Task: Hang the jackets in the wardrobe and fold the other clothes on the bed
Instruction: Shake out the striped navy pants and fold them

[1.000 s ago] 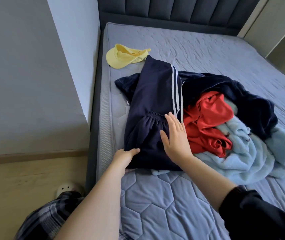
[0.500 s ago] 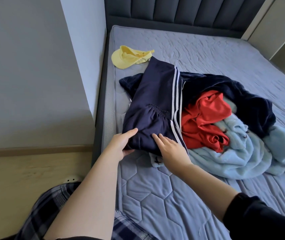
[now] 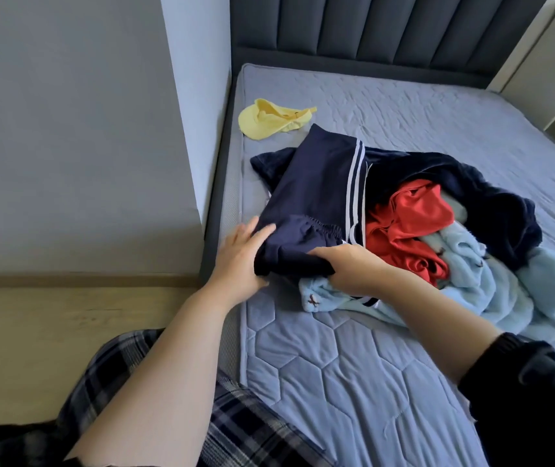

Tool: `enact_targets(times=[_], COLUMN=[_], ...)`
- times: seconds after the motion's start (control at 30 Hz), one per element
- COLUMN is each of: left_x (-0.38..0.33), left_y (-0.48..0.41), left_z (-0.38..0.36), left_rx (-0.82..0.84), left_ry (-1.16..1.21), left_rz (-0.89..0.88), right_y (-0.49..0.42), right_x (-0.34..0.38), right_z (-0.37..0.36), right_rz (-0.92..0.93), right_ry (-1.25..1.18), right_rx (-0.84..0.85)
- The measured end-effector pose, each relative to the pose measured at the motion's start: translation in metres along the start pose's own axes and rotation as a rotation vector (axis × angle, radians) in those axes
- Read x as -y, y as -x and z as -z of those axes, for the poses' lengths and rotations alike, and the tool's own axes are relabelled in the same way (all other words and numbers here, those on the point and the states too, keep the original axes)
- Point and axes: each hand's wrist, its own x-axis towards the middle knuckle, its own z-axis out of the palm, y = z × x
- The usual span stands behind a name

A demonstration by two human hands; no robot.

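Bed (image 3: 336,382): folded navy striped pants (image 3: 313,183), left hand (image 3: 240,261) & right hand (image 3: 350,266) gripping.

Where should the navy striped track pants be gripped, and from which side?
Grip the navy track pants at the near folded edge below the elastic waistband, from the bed's near side, one corner per hand: that edge is thick and exposed; the far end overlaps the pile.
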Motion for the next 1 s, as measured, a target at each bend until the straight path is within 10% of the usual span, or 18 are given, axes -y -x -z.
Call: enact_targets(times=[0.1, 0.33, 0.6, 0.77, 1.0], left_x=[-0.004, -0.007, 0.008, 0.017, 0.026], left_y=[0.006, 0.021, 0.0, -0.007, -0.016], left_z=[0.007, 0.038, 0.024, -0.007, -0.051], left_rx=[0.063, 0.767, 0.272, 0.441, 0.238], left_ry=[0.251, 0.959, 1.28, 1.06, 0.884], left_rz=[0.045, 0.251, 0.411, 0.582, 0.689], right_y=[0.017, 0.042, 0.008, -0.028, -0.069], right_x=[0.007, 0.013, -0.031, -0.05, -0.075], right_z=[0.009, 0.039, 0.047, 0.048, -0.016], right_rz=[0.025, 0.142, 0.038, -0.009, -0.224], right_ry=[-0.103, -0.56, -0.751, -0.675, -0.185], right_rx=[0.104, 0.584, 0.369, 0.317, 0.055])
